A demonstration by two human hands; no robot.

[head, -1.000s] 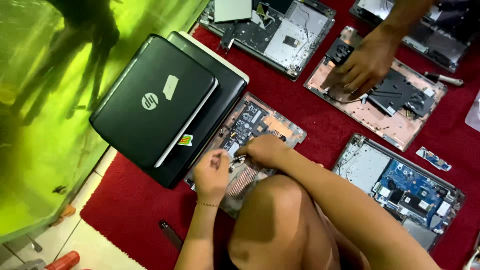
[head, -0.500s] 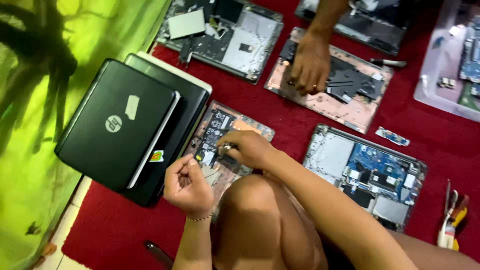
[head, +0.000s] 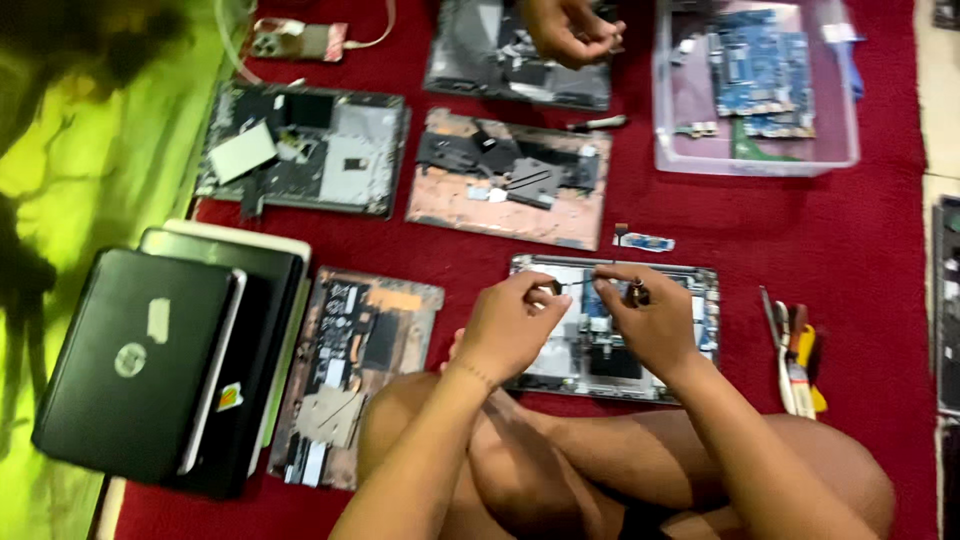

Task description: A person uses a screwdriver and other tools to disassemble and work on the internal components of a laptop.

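— What are we sitting on?

— A red carpet (head: 800, 250), soft and fuzzy, spread over the floor. To our left lies a stack of closed black laptops (head: 150, 360), smooth and rectangular.

— And in front of our knees?

— An opened laptop base (head: 690, 300), flat, grey-rimmed, with a blue circuit board showing. Beside it lies a coppery opened base (head: 350, 360).

— Our hands?

— Both hover over the grey base, close together. Our left hand (head: 510, 325) and right hand (head: 645, 320) each pinch one end of a thin dark screwdriver (head: 580, 284), fingers clamped on it.

— Smaller things?

— Pliers with yellow handles (head: 800, 360) lie to our right.
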